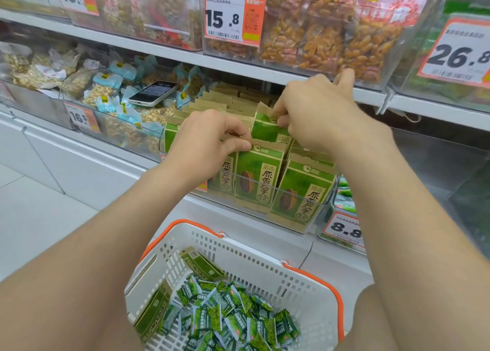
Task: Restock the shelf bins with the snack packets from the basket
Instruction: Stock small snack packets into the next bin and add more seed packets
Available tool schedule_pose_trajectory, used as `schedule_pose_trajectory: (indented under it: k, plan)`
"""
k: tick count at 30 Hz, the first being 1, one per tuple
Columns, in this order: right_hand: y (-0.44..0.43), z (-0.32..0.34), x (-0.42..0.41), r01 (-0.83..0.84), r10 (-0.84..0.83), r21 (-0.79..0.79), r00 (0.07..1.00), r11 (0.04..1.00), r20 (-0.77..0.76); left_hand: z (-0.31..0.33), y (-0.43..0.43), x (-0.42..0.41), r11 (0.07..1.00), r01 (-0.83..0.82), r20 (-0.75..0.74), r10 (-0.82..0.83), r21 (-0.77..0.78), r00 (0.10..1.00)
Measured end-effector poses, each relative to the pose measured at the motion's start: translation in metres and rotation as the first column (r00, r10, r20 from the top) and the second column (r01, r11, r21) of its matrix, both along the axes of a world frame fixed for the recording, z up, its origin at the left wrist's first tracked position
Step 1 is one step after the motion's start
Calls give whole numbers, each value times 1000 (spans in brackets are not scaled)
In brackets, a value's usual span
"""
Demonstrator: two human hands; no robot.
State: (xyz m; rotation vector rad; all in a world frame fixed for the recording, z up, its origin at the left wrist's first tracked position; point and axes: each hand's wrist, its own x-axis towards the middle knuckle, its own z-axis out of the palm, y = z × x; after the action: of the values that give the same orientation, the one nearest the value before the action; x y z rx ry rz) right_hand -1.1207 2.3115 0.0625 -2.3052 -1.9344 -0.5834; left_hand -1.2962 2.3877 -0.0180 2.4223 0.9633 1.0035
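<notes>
A clear shelf bin (297,226) holds upright rows of green and tan sunflower seed packets (299,191). My left hand (206,138) pinches the tan top edge of a front-row packet (254,181). My right hand (313,109) grips the top of another packet (267,130) one row behind. Below, a white basket (254,260) with orange handles holds two more green seed packets (204,264) and many small green snack packets (233,316).
A phone (153,92) lies on nut packets in the bin to the left. Clear bins of orange snacks (318,32) sit on the shelf above, with price tags 15.8 (230,19) and 26.8 (458,56). A bin tagged 8.8 (344,228) stands at right.
</notes>
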Motion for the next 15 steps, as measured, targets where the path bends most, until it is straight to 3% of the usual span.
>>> schedule_pose_trajectory:
  k: [2,6,10,12,15]
  plan:
    - [3,-3,-7,-15,17,-39,999,999,45,0,-1,0,999,9,-14,-8,32,1000]
    - [20,-18,-6,-21,3,-219,997,976,-82,1,-6,1,990,74,7,-75,116,997]
    - [28,-25,0,-1,-43,-319,990,948,-131,-1,-7,2,992,102,-21,-100,81,995]
    - [26,-27,3,-26,-37,-301,979,953,-202,-1,-8,4,990,95,-110,-84,107,990]
    - [9,-29,3,-109,51,-144,931,984,-361,0,-11,6,980,29,-231,17,196,973]
